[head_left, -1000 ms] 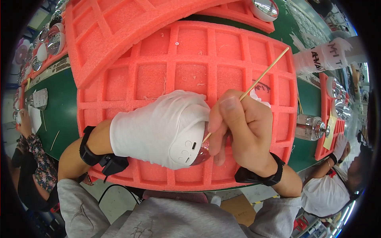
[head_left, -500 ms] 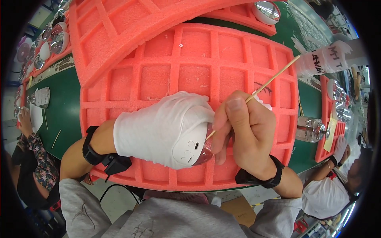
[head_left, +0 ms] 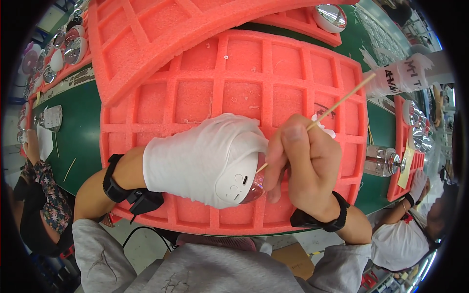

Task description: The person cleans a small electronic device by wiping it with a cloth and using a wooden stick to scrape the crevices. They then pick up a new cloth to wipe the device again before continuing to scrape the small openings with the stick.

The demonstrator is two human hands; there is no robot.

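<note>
My left hand (head_left: 200, 158), in a white glove, is wrapped round a white rounded device (head_left: 233, 184). Its back shows a small port slot and round markings, and its glossy domed face (head_left: 254, 189) mirrors the pink foam. Bare and closed, my right hand (head_left: 305, 158) pinches a thin wooden stick (head_left: 344, 98) that slants up to the right. The stick's lower end is at the seam between the white shell and the glossy face; whether it touches cannot be made out. Both hands are above a pink foam tray (head_left: 242, 97) with square compartments.
Another foam tray (head_left: 146, 36) overlaps the far left. A mirrored dome (head_left: 330, 18) sits at the back right. Beside the tray on the green table (head_left: 75, 129) stand a glass bottle (head_left: 382, 160) and, leftward, another bottle (head_left: 51, 119). Co-workers' hands (head_left: 31, 146) (head_left: 418, 183) show on both sides.
My right hand and the stick have shifted slightly to the right, with the stick's lower tip a little higher. The device in my left hand has moved slightly right too.
</note>
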